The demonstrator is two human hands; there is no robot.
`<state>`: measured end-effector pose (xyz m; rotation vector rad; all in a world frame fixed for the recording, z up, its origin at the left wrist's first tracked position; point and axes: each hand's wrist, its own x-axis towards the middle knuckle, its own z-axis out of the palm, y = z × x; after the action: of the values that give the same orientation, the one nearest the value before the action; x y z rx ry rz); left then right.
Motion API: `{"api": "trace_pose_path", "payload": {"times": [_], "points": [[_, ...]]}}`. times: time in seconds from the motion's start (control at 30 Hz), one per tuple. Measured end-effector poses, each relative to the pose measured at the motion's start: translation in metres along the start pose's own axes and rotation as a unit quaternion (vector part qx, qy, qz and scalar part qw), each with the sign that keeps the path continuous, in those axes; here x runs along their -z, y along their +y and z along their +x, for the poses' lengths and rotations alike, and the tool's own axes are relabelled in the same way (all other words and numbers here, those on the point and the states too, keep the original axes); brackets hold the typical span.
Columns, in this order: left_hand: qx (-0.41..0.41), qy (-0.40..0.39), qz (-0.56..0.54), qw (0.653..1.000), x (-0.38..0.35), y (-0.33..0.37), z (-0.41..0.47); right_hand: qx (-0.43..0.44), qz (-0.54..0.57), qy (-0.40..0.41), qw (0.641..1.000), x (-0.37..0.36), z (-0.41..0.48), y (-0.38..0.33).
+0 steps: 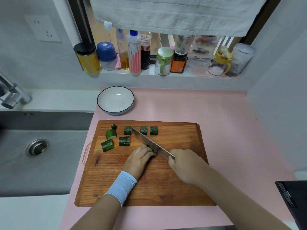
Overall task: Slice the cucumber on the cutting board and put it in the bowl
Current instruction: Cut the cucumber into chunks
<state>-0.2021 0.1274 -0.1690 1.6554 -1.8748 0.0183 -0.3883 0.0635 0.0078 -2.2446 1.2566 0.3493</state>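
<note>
A wooden cutting board (149, 188) lies on the pink counter. Several dark green cucumber chunks (124, 141) sit across its far part, with a small end piece (114, 126) at the far left. My left hand (137, 161) grips one more cucumber piece (154, 154), mostly hidden under the fingers. My right hand (184, 165) grips the handle of a knife (149, 142), whose blade runs diagonally up-left and rests against that piece. A white bowl (106, 98) with a dark rim stands behind the board; nothing is in it.
A steel sink (41, 156) with a drain and a tap (11, 95) lies to the left. Bottles and jars (134, 53) line the window sill behind. A black object (294, 196) sits at the right counter edge. A towel hangs above.
</note>
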Motion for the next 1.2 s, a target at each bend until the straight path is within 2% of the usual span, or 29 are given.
{"api": "trace_pose_path", "payload": {"times": [0.67,1.2], "points": [[-0.004,0.021,-0.014,1.0,0.0,0.0,0.0,-0.014,-0.035,-0.034,0.999,-0.007,0.019,-0.007],[0.009,0.013,-0.034,0.999,-0.001,-0.003,-0.002,0.011,0.024,0.008,1.0,-0.04,0.029,0.013]]}}
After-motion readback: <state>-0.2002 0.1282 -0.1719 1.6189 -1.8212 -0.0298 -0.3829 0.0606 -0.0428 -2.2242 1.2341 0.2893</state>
